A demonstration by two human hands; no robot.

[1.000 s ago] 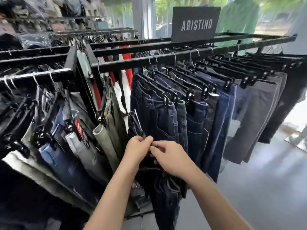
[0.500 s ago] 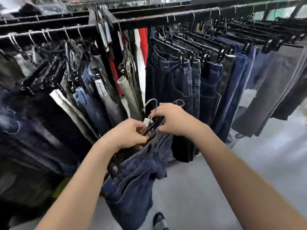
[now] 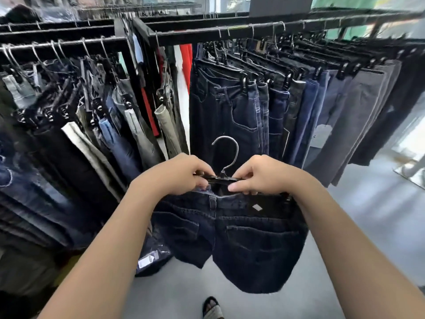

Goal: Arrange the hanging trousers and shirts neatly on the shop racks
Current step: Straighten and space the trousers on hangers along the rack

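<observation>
A pair of dark blue jeans hangs off the rack in front of me, clipped to a black clip hanger whose metal hook points up. My left hand pinches the left end of the hanger bar and waistband. My right hand pinches the right end. Behind them, a black rack rail carries a row of dark jeans and grey trousers on clip hangers.
A second rack at the left holds several jeans and light trousers packed tightly. Red and white garments hang between the racks. A dark sign stands on top. Grey floor lies to the right; my sandalled foot shows below.
The jeans have come away from the rack and been turned level. My hands moved apart to the two ends of the hanger, and the hook now stands upright between them.
</observation>
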